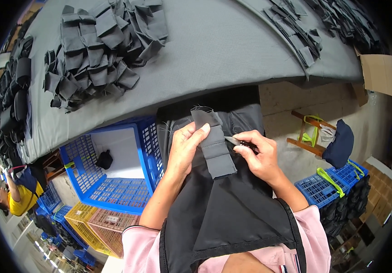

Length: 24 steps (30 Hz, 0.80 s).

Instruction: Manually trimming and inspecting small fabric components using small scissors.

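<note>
The left hand [184,148] pins a soft, limp grey folded fabric strip [214,143] on the lap's black cloth, fingers pressed flat; the right hand [259,154] pinches small metal snips [237,142] beside it. Best held near its folds.

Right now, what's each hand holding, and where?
Left hand pinches the grey fabric strip at its left edge. Right hand grips small thread snips by the handle, blades at the strip's right edge.

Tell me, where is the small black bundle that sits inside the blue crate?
In the head view the black bundle lies on the pale floor of the big blue crate, left of the person's left hand and just below the edge of the grey table.
</note>
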Motion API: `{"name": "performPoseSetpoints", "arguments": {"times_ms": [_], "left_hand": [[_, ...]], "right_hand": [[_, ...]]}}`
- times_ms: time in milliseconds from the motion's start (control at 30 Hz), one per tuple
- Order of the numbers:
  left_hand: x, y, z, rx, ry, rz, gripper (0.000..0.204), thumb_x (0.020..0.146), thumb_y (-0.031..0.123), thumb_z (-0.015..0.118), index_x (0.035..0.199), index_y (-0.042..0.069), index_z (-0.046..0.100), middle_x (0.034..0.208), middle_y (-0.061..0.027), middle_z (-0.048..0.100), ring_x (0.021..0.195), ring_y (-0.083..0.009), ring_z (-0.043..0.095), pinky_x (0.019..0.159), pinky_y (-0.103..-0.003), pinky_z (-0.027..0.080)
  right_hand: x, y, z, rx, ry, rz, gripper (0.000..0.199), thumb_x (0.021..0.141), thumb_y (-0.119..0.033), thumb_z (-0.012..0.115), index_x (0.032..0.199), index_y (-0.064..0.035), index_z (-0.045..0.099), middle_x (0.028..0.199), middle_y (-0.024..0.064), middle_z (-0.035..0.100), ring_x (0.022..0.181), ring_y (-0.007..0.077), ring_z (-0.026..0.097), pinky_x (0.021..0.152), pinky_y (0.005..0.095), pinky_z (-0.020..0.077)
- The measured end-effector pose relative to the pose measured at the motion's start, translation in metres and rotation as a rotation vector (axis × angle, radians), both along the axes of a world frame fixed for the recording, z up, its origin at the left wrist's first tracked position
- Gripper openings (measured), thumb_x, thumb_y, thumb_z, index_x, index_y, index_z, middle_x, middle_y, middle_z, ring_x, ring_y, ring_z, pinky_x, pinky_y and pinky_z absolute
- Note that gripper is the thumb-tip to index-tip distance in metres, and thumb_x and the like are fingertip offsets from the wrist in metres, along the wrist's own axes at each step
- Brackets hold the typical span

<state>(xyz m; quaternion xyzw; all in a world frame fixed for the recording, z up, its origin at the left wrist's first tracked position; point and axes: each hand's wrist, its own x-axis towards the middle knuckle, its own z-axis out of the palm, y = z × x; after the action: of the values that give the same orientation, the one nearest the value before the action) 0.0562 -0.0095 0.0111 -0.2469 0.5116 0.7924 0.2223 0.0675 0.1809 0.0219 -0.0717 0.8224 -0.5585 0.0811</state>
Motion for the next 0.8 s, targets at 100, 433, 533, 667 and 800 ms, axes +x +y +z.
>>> {"name": "performPoseSetpoints", "arguments": {"times_ms": [100, 433, 533, 667, 800], "left_hand": [[0.001, -0.004, -0.005, -0.022, 0.003, -0.024, 0.02, 0.089, 0.018, 0.059, 0.098, 0.0, 0.065, 0.086, -0.0004, 0.065, 0.077, -0.0057, 0.056, 0.072, -0.022, 0.045], [0.001, -0.001, -0.001, -0.02, 0.001, -0.106, 0.024, 0.089, 0.021, 0.06, 0.1, 0.001, 0.064, 0.089, -0.002, 0.065, 0.079, -0.0069, 0.057, 0.074, -0.022, 0.045], [0.002, -0.002, -0.008, 0.094, -0.025, -0.125, 0.025, 0.089, 0.021, 0.06, 0.102, 0.001, 0.064, 0.091, -0.003, 0.066, 0.081, -0.0078, 0.059, 0.076, -0.024, 0.046], [-0.004, -0.006, -0.008, 0.18, -0.065, -0.087, 0.025, 0.088, 0.02, 0.06, 0.104, 0.0, 0.063, 0.092, -0.004, 0.066, 0.082, -0.0089, 0.06, 0.077, -0.024, 0.046], [-0.007, -0.007, -0.009, 0.186, -0.043, -0.078, 0.026, 0.088, 0.02, 0.061, 0.104, -0.001, 0.063, 0.092, -0.0048, 0.067, 0.082, -0.0095, 0.061, 0.077, -0.024, 0.047]], "right_hand": [[-0.008, -0.002, 0.007, -0.086, -0.123, -0.019, 0.017, 0.076, 0.0, 0.068, 0.091, 0.0007, 0.06, 0.078, 0.0057, 0.064, 0.065, 0.0104, 0.057, 0.06, 0.024, 0.0457], [-0.025, -0.011, -0.016, -0.418, -0.59, 0.021, 0.017, 0.083, -0.011, 0.065, 0.075, -0.0057, 0.05, 0.072, -0.0051, 0.048, 0.065, 0.0021, 0.041, 0.056, 0.0187, 0.0322], [-0.018, -0.01, -0.014, -0.639, -0.629, -0.077, 0.016, 0.085, -0.011, 0.063, 0.076, -0.0055, 0.051, 0.069, -0.0058, 0.047, 0.059, 0.0017, 0.038, 0.053, 0.0193, 0.0309], [-0.011, 0.005, -0.023, -0.968, -0.613, -0.234, 0.014, 0.085, -0.011, 0.06, 0.077, -0.0055, 0.049, 0.063, -0.0036, 0.042, 0.047, 0.0042, 0.033, 0.049, 0.0201, 0.0306], [-0.009, 0.006, -0.01, -0.702, -0.585, -0.276, 0.012, 0.087, -0.012, 0.06, 0.081, -0.0039, 0.054, 0.066, -0.0037, 0.046, 0.049, 0.0021, 0.035, 0.047, 0.0171, 0.0283]]}}
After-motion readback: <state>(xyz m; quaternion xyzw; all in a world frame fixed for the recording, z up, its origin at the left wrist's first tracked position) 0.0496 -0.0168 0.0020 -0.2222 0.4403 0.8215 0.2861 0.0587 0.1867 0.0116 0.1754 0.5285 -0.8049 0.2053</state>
